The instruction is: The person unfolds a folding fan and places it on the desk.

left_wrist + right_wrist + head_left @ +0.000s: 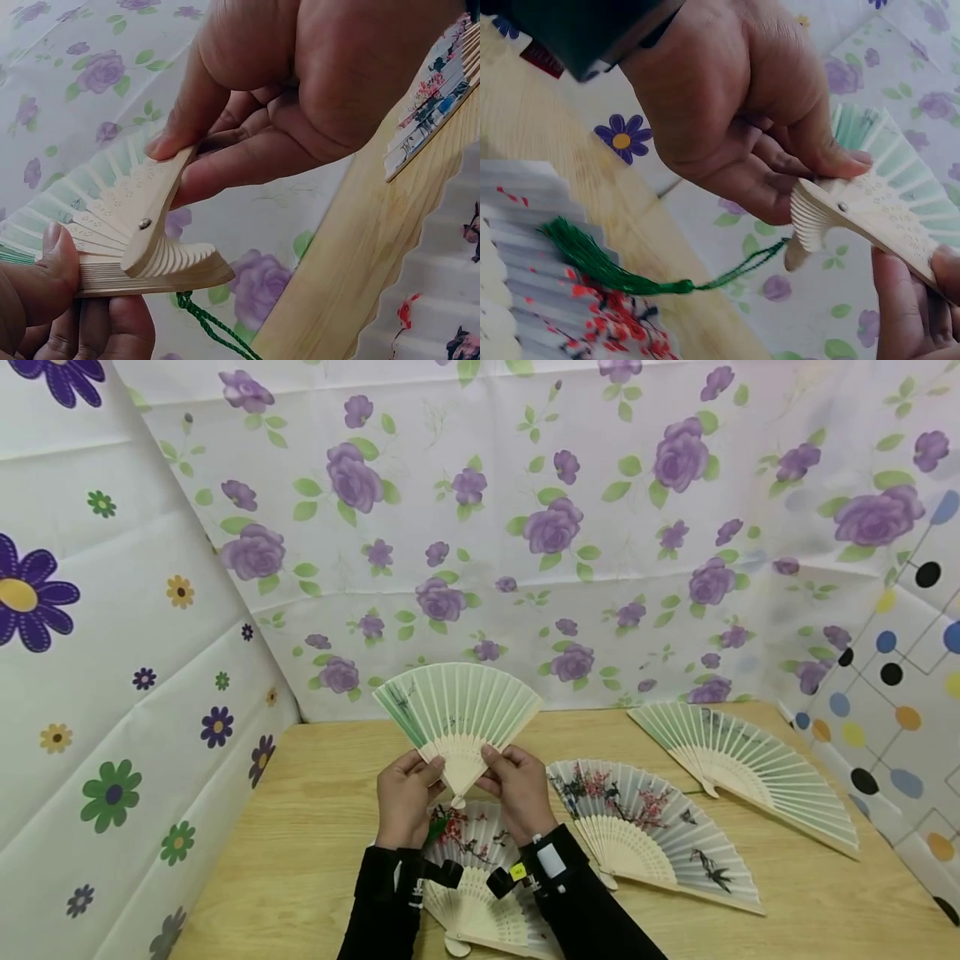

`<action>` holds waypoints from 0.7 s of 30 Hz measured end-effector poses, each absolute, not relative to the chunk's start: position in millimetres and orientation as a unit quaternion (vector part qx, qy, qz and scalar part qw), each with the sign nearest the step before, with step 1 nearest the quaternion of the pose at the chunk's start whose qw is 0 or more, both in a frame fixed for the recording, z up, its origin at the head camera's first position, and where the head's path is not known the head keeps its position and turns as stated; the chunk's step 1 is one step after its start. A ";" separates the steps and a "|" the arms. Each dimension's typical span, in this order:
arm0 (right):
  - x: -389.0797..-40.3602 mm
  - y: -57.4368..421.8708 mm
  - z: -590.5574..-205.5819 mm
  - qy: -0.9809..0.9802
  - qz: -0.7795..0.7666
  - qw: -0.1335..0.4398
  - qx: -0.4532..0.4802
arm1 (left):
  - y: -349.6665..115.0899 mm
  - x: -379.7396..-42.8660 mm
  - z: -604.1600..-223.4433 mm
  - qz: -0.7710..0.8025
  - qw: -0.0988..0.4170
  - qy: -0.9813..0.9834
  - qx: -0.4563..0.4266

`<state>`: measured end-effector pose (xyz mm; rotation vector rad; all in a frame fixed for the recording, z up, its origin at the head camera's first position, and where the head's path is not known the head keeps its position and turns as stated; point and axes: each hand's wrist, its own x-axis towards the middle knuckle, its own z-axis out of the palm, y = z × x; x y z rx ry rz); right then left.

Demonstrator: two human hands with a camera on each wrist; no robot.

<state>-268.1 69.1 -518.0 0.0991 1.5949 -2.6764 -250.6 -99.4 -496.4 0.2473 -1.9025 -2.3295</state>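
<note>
Held up over the front of the table is a spread pale green folding fan [465,706] with cream pierced ribs. My left hand [406,793] pinches its left end rib between thumb and fingers. On the other side, my right hand [521,785] pinches the right end rib, thumb in front. The ribs fan out from a metal rivet [144,223] near the handle end. From that end hangs a green tassel [604,262] on a twisted cord. Below the hands lies an open grey fan [480,902] with red blossoms, partly hidden by my forearms.
To the right, another open grey fan [675,835] with blossoms and a bird lies on the wooden table [300,843]. Farther back rests an open green fan [757,764]. Flowered cloth [480,568] hangs behind the table, with patterned cloths at both sides.
</note>
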 end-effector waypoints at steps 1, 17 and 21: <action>-267.7 69.0 -517.8 0.510 -0.859 0.012 0.032 | -99.5 -250.6 -496.1 -0.771 0.062 -0.628 0.083; -270.0 68.2 -518.9 0.495 -0.867 0.001 0.051 | -99.8 -252.6 -498.2 -0.782 0.062 -0.614 0.089; -268.5 65.4 -519.6 0.492 -0.868 -0.004 0.061 | -99.5 -252.8 -496.2 -0.786 0.076 -0.606 0.100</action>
